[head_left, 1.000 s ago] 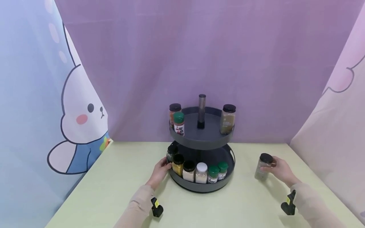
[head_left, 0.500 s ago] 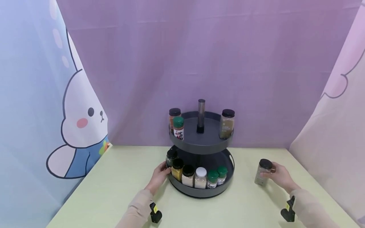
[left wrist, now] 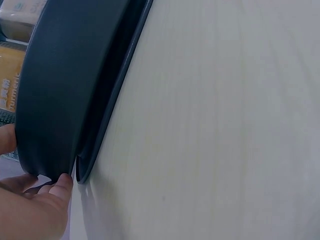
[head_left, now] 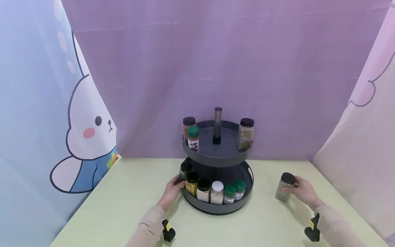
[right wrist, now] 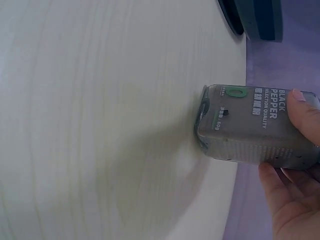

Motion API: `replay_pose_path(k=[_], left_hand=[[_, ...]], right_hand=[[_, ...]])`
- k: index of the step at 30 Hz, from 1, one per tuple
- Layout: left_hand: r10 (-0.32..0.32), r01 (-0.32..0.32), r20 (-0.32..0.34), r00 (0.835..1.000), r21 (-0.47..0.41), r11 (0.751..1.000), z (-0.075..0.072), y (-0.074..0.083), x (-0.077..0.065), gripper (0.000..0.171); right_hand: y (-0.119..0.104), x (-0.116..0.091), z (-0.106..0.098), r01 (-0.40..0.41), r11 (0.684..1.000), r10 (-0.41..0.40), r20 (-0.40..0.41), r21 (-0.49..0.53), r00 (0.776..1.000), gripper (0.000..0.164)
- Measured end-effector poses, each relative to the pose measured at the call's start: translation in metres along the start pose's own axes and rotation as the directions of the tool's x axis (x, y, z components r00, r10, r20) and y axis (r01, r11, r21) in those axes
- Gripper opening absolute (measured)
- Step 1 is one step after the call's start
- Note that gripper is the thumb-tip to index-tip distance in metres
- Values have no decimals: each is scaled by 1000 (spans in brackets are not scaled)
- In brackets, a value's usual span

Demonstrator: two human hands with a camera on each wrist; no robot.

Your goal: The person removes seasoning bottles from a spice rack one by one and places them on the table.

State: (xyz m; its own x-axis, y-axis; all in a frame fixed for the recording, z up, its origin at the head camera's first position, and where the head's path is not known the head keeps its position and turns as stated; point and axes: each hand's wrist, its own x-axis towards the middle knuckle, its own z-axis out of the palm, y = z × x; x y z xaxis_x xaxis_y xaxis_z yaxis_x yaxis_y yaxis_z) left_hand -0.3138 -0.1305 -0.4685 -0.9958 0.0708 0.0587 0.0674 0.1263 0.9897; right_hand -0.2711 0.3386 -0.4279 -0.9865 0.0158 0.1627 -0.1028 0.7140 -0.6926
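Hands (head_left: 170, 192) (head_left: 303, 192) grip: left, grey tray (head_left: 213, 207); right, clear pepper jar (right wrist: 245, 125) (black-lidded, greyish contents).

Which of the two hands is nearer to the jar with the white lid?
Left. The left hand grips the left side of the lower tray, which holds the white-lidded jar; the right hand is farther, beyond the tray's right side, holding the black pepper jar.
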Motion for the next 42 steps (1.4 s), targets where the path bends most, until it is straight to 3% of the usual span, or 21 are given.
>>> replay_pose_path(k=[24,42], left_hand=[[-22,22,-32,999,22,1000,3,0,2,54],[-12,12,-13,1000,-2,1000,1,1,0,55]], right_hand=[[2,-1,0,-43,999,43,36,14,998,73],[-3,-2,0,-56,997,54,47,46,997,71]])
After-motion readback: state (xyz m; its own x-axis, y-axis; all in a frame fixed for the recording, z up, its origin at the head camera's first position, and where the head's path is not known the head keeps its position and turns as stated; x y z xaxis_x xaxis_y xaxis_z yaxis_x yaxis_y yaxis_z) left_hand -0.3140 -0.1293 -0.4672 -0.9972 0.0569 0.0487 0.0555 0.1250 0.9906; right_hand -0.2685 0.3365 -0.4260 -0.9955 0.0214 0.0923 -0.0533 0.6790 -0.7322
